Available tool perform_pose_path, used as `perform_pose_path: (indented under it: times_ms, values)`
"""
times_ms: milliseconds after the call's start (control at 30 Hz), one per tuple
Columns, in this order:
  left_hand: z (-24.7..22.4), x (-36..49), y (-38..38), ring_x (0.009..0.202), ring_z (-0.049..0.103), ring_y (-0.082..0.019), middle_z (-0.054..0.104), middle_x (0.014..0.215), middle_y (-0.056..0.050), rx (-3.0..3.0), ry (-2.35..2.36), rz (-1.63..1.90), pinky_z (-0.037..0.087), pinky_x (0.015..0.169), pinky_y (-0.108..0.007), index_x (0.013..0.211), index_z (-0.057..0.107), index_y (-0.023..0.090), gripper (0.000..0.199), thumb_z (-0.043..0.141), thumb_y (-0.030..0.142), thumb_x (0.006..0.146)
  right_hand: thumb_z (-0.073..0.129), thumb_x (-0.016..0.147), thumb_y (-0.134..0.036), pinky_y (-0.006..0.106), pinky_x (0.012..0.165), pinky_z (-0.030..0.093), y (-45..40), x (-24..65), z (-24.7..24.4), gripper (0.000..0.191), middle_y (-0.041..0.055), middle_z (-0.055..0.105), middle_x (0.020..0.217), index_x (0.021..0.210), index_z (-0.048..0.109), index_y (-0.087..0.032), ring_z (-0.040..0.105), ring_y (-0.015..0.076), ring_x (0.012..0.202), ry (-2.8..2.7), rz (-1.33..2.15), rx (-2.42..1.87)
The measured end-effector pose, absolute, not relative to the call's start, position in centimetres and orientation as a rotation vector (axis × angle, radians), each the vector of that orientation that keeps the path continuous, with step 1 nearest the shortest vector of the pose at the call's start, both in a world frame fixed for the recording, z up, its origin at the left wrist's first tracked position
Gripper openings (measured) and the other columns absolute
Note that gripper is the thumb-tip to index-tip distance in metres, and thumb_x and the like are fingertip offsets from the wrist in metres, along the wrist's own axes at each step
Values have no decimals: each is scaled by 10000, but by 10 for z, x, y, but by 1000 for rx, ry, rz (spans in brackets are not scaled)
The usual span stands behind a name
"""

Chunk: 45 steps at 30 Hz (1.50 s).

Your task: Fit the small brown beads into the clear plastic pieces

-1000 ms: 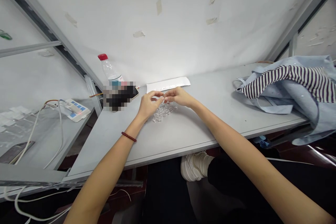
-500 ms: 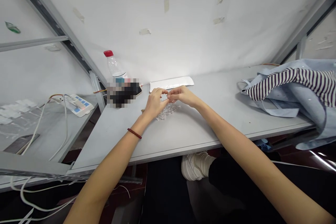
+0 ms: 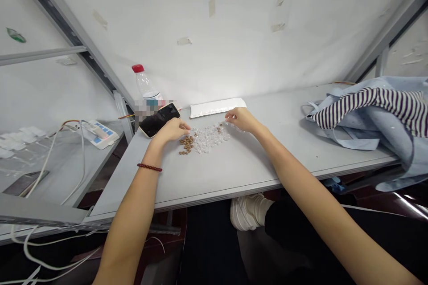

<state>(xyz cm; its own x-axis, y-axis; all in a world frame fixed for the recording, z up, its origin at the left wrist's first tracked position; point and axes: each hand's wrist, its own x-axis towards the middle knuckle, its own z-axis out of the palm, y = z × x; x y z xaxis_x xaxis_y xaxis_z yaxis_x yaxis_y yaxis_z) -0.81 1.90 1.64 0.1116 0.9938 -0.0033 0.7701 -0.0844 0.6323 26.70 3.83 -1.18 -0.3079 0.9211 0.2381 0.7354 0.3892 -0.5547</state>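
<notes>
Small clear plastic pieces [image 3: 210,139] lie spread in a loose pile on the grey table. Beside them, on the left, is a heap of small brown nugget-like pieces [image 3: 186,144]. My left hand [image 3: 175,129] hovers over the left edge of both heaps, fingers drawn together at the tips; whatever sits there is too small to name. At the right end of the clear pile, my right hand [image 3: 240,118] has thumb and forefinger pinched close. A few brown bits [image 3: 220,129] rest among the clear pieces near it.
A white flat packet [image 3: 214,107] lies behind the pile. To the left are a phone [image 3: 159,120] and a red-capped bottle [image 3: 144,83]. A blue cloth bag with striped lining [image 3: 368,111] sits at the right. A power strip [image 3: 100,136] with cables is on the lower left surface.
My hands were together above the pile and have moved apart, left hand to the left, right hand slightly right. The brown heap and more clear pieces now show between them.
</notes>
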Motion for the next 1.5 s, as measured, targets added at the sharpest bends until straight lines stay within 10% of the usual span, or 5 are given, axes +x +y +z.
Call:
perform_pose_path:
  times_ms: [567, 1500]
  values:
    - [11, 11, 10, 457, 523, -166, 612, 497, -48, 1874, 1759, 490, 388, 473, -294, 499, 653, 168, 40, 654, 151, 535, 526, 812, -46, 224, 594, 425, 46, 271, -18, 361, 121, 716, 994, 1114, 711, -118, 610, 150, 696, -2199, 548, -1521]
    - [-2, 49, 6, 731, 667, -176, 714, 716, -54, 1509, 1130, 1257, 519, 832, -366, 741, 716, 135, 221, 801, 284, 603, 608, 687, -68, 256, 658, 422, 32, 261, -4, 102, 20, 629, 723, 724, 574, -157, 571, 133, 686, -1958, 779, -1245]
